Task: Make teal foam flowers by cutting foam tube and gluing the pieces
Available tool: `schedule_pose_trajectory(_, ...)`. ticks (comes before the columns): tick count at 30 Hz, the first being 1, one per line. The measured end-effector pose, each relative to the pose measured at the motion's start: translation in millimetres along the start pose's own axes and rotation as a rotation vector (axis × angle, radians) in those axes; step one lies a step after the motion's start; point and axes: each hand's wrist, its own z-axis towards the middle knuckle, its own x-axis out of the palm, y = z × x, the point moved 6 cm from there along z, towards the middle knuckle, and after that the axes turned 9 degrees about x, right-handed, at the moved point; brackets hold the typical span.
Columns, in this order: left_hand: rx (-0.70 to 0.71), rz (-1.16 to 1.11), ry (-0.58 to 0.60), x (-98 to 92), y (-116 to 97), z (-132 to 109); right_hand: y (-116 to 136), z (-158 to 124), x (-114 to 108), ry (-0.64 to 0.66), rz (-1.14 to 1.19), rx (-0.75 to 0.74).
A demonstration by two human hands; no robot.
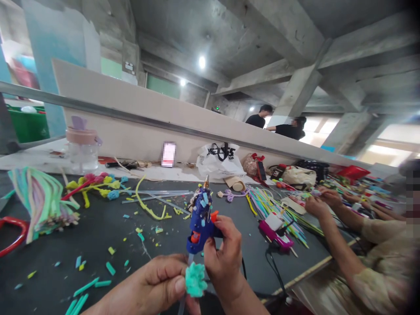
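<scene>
My left hand comes in from the bottom, its thumb and fingers closed on a small teal fuzzy flower. My right hand is wrapped round the handle of a blue glue gun with an orange trigger. The gun's metal nozzle points up and away, and bits of fluff cling to its body. A clear glue stick runs out of the gun's back end, passing behind the flower close to my left fingers. Short teal pipe-cleaner pieces lie on the dark table left of my hands.
A bundle of pastel pipe cleaners and red-handled scissors lie at left. Behind stand a bottle, a phone and a white bag. A magenta glue gun and a cable lie right, near a co-worker's hands.
</scene>
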Motion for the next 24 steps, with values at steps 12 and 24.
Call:
schedule_pose_trajectory(12,-0.055,-0.237,-0.076,2.4,1.7,-4.1,-6.0,-6.2,5.6,0.089,-0.042,0.156)
schedule_pose_trajectory(24,-0.072,-0.515,-0.616,-43.4,21.5,-0.4,-60.1,26.2,-3.6,0.14,1.019,1.2)
